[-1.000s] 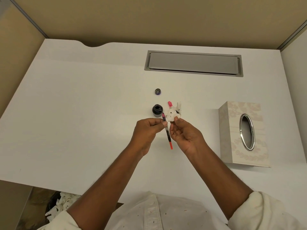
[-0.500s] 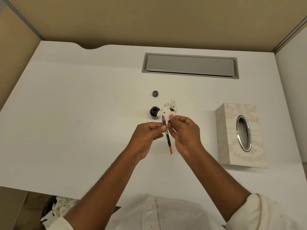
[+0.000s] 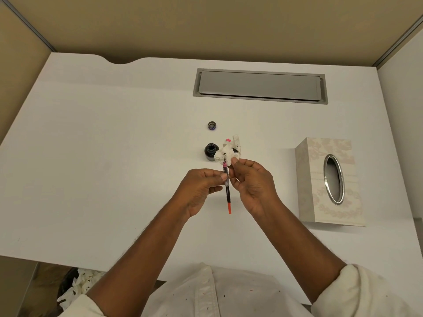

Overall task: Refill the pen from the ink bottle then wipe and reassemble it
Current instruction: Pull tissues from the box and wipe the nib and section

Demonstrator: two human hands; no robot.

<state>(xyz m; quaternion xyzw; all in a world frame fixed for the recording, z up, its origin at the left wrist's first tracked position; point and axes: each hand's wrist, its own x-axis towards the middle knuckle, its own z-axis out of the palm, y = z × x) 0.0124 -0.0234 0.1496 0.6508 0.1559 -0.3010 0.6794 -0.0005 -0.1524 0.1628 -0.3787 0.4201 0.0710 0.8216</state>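
Note:
My left hand [image 3: 201, 188] pinches the middle of a slim pen insert [image 3: 227, 193], dark along its length with an orange-red lower end and a pink section near the top. My right hand [image 3: 251, 181] pinches a crumpled white tissue [image 3: 229, 151] stained with black ink and holds it over the pen's upper tip, which the tissue hides. The open ink bottle [image 3: 210, 151] stands on the white desk [image 3: 114, 156] just beyond my hands. Its cap [image 3: 212, 125] lies farther back. A pink pen part [image 3: 228, 140] peeks out behind the tissue.
A patterned tissue box [image 3: 329, 181] with an oval metal opening lies at the right. A grey cable flap [image 3: 259, 86] is set into the desk at the back. Used tissues [image 3: 77, 287] lie below the desk's front edge at the left.
My right hand has brought the tissue from beside the pen up onto its upper tip. My left hand keeps its hold on the pen.

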